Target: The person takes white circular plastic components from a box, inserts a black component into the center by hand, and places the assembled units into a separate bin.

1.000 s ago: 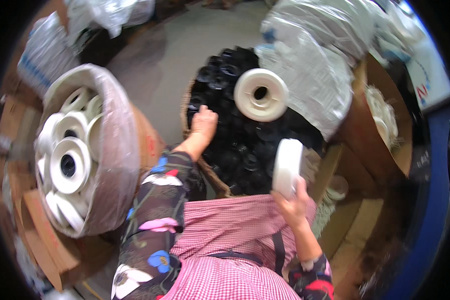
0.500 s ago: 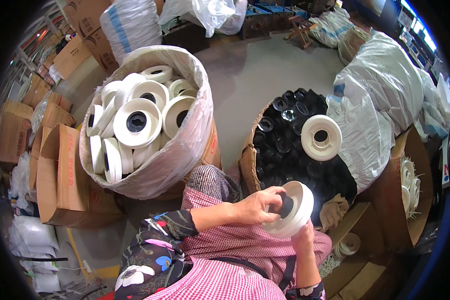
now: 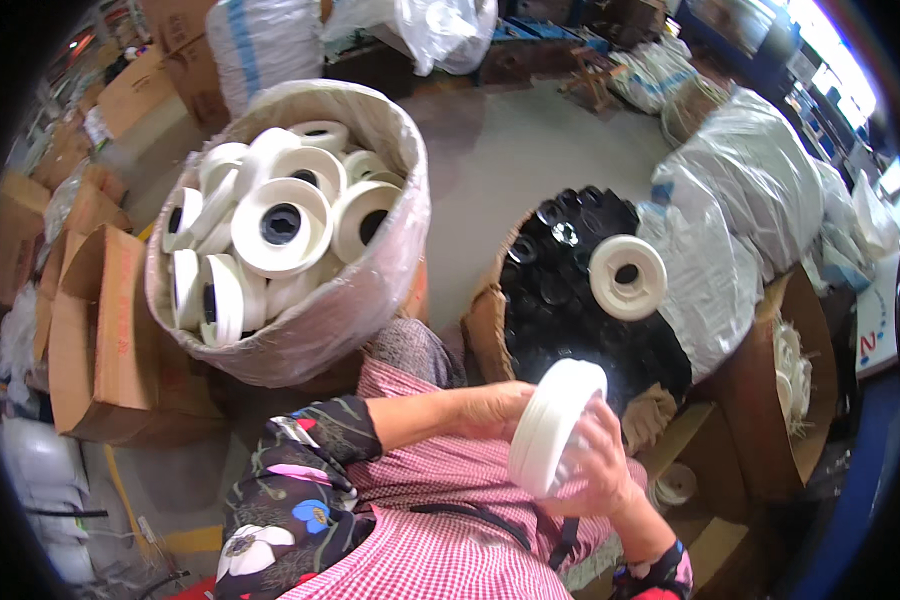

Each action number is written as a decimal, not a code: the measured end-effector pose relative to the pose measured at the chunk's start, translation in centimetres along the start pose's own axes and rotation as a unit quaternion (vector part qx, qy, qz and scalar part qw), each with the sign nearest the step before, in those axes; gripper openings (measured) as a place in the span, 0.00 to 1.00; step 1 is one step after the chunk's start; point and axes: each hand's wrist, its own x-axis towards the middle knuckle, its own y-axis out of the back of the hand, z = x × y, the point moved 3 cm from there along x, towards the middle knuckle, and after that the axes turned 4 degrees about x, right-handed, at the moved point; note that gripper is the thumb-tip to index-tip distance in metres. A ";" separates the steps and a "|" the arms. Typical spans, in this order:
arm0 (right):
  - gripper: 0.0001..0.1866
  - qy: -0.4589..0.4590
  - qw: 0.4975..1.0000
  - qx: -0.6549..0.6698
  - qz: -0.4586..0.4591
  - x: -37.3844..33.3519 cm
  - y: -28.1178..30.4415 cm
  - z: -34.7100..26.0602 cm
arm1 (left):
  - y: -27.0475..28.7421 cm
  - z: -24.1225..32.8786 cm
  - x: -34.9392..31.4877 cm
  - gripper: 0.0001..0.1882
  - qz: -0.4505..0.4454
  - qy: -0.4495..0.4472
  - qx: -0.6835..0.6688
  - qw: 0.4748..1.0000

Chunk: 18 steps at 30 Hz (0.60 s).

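In front of my lap a white round plastic part [image 3: 555,430], wheel-like with a ridged rim, is held tilted, its rim toward me. My right hand [image 3: 600,462] grips it from the right, fingers reaching to its far face. My left hand [image 3: 492,408] holds it from the left, with fingertips hidden behind the rim. The black insert seen earlier in its middle is hidden now. Just beyond, a box [image 3: 488,325] is heaped with black plastic pieces [image 3: 550,300]. Another white round part [image 3: 628,278] lies on that heap.
At the left stands a bag-lined drum [image 3: 310,350] full of white parts with black centres [image 3: 281,224]. Cardboard boxes [image 3: 110,330] line the far left. White sacks [image 3: 740,190] stand at the right, by a box of white parts [image 3: 792,375]. A brown cloth [image 3: 650,418] hangs near my right hand.
The held white part has turned so its open face with the black insert no longer shows. My right hand has shifted up along its right side; my left hand has moved behind the rim.
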 end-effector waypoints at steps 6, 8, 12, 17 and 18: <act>0.39 -0.369 0.797 0.446 0.173 -1.8 -3.5 4.9 | 0.8 3.6 -0.5 0.36 0.123 -0.110 0.376 0.912; 0.31 -0.500 0.550 0.657 0.129 -0.9 -2.8 5.6 | 0.6 4.3 -0.4 0.39 0.115 -0.063 0.434 0.891; 0.23 -0.567 0.759 0.315 0.052 -2.8 -3.3 6.7 | 0.5 4.7 -0.3 0.38 0.121 -0.053 0.394 0.910; 0.22 -0.380 0.862 0.277 0.190 0.9 -5.3 5.4 | 0.0 5.0 -1.3 0.39 0.140 -0.133 0.404 0.894; 0.22 -0.459 0.714 0.507 0.147 0.3 -5.7 6.8 | -0.3 5.8 -1.7 0.39 0.132 -0.130 0.461 0.868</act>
